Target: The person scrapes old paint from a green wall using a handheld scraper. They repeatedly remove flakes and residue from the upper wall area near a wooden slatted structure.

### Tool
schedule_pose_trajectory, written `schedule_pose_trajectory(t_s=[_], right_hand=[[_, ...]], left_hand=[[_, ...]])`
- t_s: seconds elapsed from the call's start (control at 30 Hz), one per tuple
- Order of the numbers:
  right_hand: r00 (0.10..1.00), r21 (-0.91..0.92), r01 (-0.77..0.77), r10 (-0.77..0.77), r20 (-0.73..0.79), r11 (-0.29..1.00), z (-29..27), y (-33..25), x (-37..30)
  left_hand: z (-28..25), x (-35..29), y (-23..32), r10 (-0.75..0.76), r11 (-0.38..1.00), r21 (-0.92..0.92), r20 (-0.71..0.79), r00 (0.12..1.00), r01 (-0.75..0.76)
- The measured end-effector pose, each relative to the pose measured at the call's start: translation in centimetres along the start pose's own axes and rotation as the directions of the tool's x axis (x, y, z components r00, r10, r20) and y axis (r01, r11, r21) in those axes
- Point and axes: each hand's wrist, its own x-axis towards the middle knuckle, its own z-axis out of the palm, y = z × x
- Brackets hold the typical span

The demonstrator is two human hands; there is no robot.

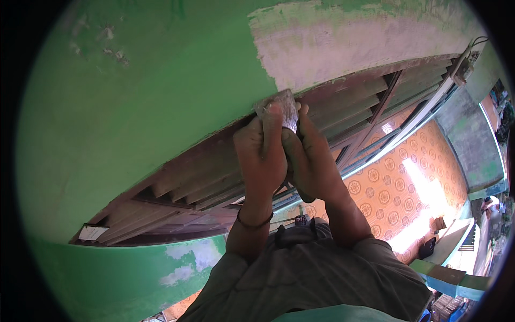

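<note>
A flat, grey, worn scraper blade (282,102) rests against the green wall (177,80), at the lower corner of a patch of bare, pinkish plaster (316,48). My left hand (260,153) is closed on it, with the thumb pressed along the flat of the blade. From the other side my right hand (312,155) grips the same scraper, fingertips at its right edge. Both hands are close together; whatever handle the tool has is hidden between them. Just under the blade runs the brown top edge of a window frame.
Slatted brown louvres (354,107) fill the window below the wall, on both sides of my hands. Patterned orange floor tiles (386,182) lie far below at the right. A small white label (93,233) sits at the frame's left end; a cable (475,45) hangs at upper right.
</note>
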Motion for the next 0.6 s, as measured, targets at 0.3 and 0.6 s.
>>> schedule_pose_trajectory(t_s=[0.3,0.6], right_hand=[[0.996,-0.054,0.084,-0.086,-0.034,0.995,-0.24,-0.08,0.23],[0.998,-0.03,0.066,-0.066,-0.004,0.997,-0.84,-0.07,0.27]], left_hand=[[0.69,0.25,0.59,-0.018,1.0,0.007,-0.009,1.0,0.018],[1.01,0.4,0.45,-0.006,1.0,-0.009,0.018,1.0,0.006]])
